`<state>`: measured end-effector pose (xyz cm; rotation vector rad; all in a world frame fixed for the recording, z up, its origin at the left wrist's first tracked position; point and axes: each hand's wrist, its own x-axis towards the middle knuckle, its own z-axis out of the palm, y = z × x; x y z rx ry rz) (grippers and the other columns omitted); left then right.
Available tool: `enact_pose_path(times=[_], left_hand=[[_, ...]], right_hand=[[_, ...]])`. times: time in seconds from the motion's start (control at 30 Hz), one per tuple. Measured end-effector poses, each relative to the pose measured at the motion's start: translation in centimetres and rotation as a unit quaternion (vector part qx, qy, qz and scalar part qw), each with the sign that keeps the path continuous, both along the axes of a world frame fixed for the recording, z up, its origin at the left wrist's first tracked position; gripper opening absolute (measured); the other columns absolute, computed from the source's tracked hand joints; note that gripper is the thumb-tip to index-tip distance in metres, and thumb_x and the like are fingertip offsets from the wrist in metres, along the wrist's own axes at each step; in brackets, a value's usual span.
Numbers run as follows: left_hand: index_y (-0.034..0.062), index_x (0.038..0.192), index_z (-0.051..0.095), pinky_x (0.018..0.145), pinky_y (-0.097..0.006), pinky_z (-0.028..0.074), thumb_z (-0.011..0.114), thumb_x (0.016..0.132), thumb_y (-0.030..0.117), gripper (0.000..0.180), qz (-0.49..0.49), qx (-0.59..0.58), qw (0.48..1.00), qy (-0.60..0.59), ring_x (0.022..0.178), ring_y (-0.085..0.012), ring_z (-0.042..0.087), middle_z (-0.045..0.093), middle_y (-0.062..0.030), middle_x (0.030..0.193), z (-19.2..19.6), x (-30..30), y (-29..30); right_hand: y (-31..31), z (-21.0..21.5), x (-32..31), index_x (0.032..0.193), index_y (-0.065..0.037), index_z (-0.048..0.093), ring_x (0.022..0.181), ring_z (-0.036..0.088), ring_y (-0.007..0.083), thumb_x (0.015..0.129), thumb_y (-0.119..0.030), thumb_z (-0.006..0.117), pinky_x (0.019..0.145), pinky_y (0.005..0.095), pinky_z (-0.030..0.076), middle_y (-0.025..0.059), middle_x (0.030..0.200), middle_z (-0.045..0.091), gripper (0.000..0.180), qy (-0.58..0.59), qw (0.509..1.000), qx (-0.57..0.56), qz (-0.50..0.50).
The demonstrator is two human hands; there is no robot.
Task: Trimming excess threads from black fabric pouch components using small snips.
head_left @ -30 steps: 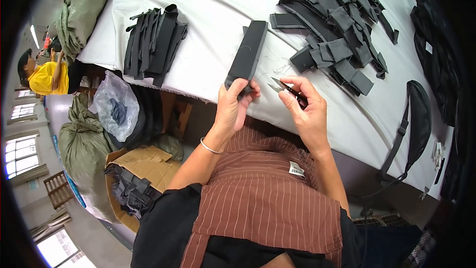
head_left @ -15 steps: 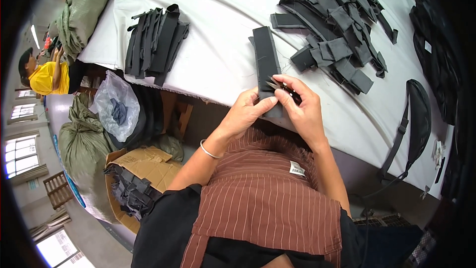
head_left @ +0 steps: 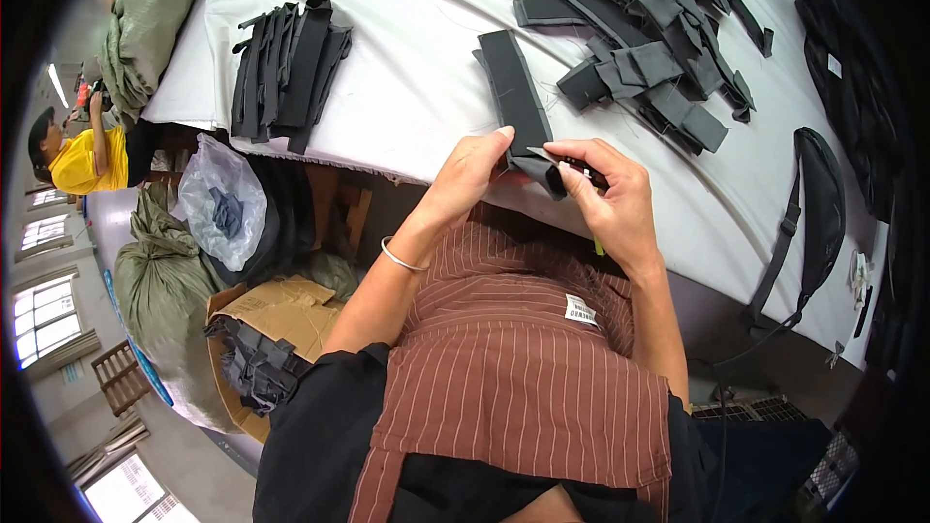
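Observation:
A dark grey fabric strip (head_left: 516, 87) lies over the near edge of the white-covered table, its lower end turned up. My left hand (head_left: 468, 172) pinches the strip's left edge between thumb and fingers. In my right hand (head_left: 615, 199) is a pair of thread snips (head_left: 589, 173), dark-handled, with the blade tips pointing left over the folded end of the strip. The right thumb and fingers close round the snips and lie beside that fold. Whether the blades touch the cloth I cannot tell.
A neat bundle of dark strips (head_left: 291, 68) lies left on the white table cover (head_left: 407, 29). A loose heap of strips (head_left: 639, 39) is at the far right, near a black waist bag (head_left: 819, 218). Below left stand a carton (head_left: 276, 315) and sacks (head_left: 165, 261). A person in yellow (head_left: 92, 160) is beyond.
My left hand has shifted up the strip's left edge, away from my right hand. The strip's near end now shows folded up, and the right hand with the snips has moved slightly right.

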<state>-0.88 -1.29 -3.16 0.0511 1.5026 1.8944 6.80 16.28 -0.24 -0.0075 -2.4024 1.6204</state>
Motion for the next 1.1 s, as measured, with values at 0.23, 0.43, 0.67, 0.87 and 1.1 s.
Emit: enact_pose_path(times=[0.23,0.43,0.67,0.87,1.1], left_hand=[[0.0047,0.064,0.057,0.052,-0.025,0.031,0.046,0.1,0.036,0.049,-0.03,-0.091,0.985,0.145,0.06,-0.0048,0.036,0.044,0.0064,0.063,-1.1,0.1,0.0],[0.0067,0.066,0.059,0.058,-0.023,0.033,0.054,0.098,0.032,0.041,-0.03,-0.03,0.997,0.067,0.065,-0.0044,0.038,0.047,0.0062,0.067,-0.1,1.2,0.4],[0.0054,0.101,0.06,0.068,-0.021,0.043,0.062,0.094,0.027,0.023,-0.052,0.046,0.997,-0.034,0.074,-0.004,0.051,0.058,0.0018,0.087,0.5,1.3,0.2],[0.005,0.112,0.056,0.056,-0.015,0.04,0.068,0.088,0.029,0.036,-0.06,0.008,0.997,-0.037,0.067,-0.0008,0.05,0.06,0.002,0.086,1.4,0.2,0.7],[0.0037,0.105,0.064,0.051,-0.015,0.033,0.066,0.089,0.023,0.025,-0.021,0.03,0.999,-0.027,0.063,0.0011,0.046,0.064,0.0035,0.085,0.0,0.3,1.0]], right_hand=[[0.2,0.2,0.7,0.111,-0.009,0.066,0.088,0.061,0.0187,0.071,-0.025,0.081,0.082,0.0301,0.048,0.0051,0.096,0.065,0.046,0.006,0.995,-0.099,0.024],[0.1,-0.9,-0.1,0.095,-0.001,0.066,0.076,0.055,0.0133,0.075,-0.013,0.078,0.071,0.0258,0.044,0.0045,0.083,0.057,0.025,-0.057,0.995,-0.082,-0.031],[-0.2,-2.1,-1.5,0.085,0.002,0.065,0.066,0.048,0.0065,0.082,-0.008,0.071,0.059,0.0235,0.04,0.0002,0.076,0.056,0.012,-0.09,0.978,-0.185,-0.042],[-0.2,-2.4,-1.4,0.084,0.002,0.065,0.065,0.05,0.0047,0.082,-0.007,0.07,0.057,0.0225,0.041,-0.0003,0.077,0.06,0.011,-0.139,0.969,-0.204,-0.009],[-0.2,-0.1,-0.7,0.101,-0.002,0.063,0.068,0.056,0.0117,0.083,-0.01,0.069,0.065,0.0256,0.047,0.0044,0.081,0.063,0.02,-0.084,0.99,-0.071,-0.087]])
